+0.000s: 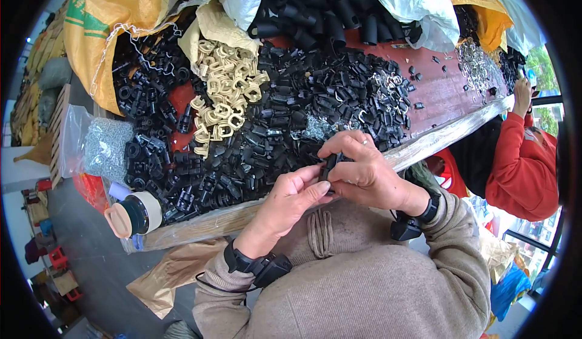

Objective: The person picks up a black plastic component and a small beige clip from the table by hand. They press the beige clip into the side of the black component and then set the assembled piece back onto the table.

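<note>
Close in front of my body, both hands meet over a small black plastic part (328, 168). My left hand (290, 201) is closed, its thumb and fingertips pressing the part's lower end. From the other side, the curled fingers and thumb of my right hand (371, 174) pinch its upper end. My fingers cover much of the part, so its exact kind cannot be told. Just beyond my hands spreads a large heap of black plastic pieces (273, 118). A small pile of tiny silvery metal pieces (317, 128) lies in that heap, near my right fingertips.
Cream plastic clips (227, 87) spill from a sack at the back left. Black tubes (336, 21) fill a white sack behind. A bag of small screws (108, 142) and a lidded jar (138, 215) stand at left. A co-worker's red sleeve (521, 166) shows at right.
</note>
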The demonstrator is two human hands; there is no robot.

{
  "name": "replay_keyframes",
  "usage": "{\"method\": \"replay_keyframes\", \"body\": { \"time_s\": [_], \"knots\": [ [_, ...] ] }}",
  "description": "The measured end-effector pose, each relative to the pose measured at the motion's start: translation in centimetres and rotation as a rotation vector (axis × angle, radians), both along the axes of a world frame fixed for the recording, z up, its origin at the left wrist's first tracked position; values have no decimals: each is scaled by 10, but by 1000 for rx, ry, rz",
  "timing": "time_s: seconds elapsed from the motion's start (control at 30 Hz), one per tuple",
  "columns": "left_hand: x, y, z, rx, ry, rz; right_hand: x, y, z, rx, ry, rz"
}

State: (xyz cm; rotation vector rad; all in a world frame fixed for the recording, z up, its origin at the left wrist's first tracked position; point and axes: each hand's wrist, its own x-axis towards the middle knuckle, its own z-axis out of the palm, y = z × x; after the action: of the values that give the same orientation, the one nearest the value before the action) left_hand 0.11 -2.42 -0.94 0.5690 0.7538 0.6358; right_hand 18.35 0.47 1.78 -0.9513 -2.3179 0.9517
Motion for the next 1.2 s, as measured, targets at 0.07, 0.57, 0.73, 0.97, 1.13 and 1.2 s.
{"method": "replay_keyframes", "body": {
  "time_s": [0.07,0.57,0.73,0.97,1.13,1.2],
  "knots": [
    [-1,0,-3,-26,-2,10,0,0,-6,13,39,8],
    [-9,-3,-14,-174,-276,67,14,-1,-8,198,89,152],
    [-9,-6,-13,-169,-271,25,13,-3,-11,327,15,219],
    [-4,-2,-16,-167,-276,-51,8,-1,-15,357,-52,262],
    [-6,-4,-19,-180,-296,-24,6,-3,-15,286,-54,243],
    [-12,-1,-14,-200,-279,10,8,0,-11,206,-29,249]
  ]
}}
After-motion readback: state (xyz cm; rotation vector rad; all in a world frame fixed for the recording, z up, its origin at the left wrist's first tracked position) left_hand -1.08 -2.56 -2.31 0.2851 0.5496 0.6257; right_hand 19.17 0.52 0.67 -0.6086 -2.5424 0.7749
